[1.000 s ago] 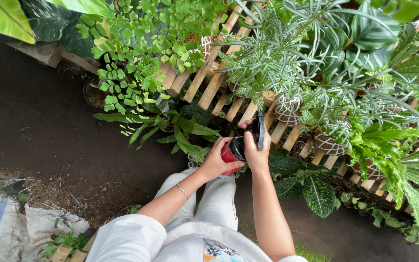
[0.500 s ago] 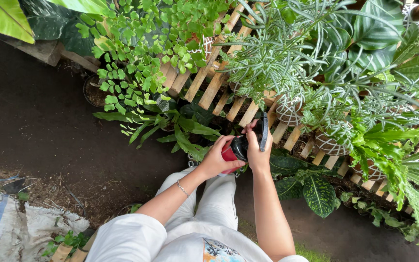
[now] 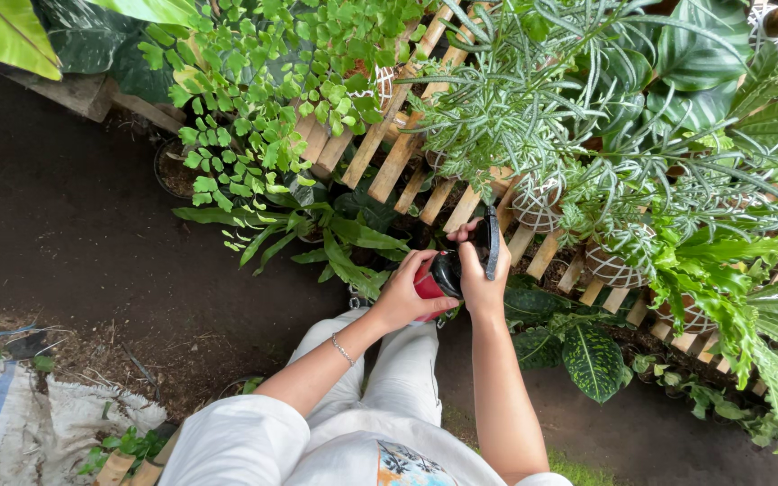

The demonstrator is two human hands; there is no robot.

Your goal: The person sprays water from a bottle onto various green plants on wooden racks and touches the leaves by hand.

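Fingers of left hand wrapped around red sprayer, right hand fingers gripping its black trigger

Person stands on dark ground facing a slatted wood rack w/ potted plants. Left hand wraps a red bottle from the side; right hand grips its black sprayer on top, trigger lever sticking up. Both sit just off the rack's near edge, above white trousers. Bracelet on left wrist. Fern at rack's left end, spiky plant mid, spotted leaves below right. Striped sack at bottom-left corner.
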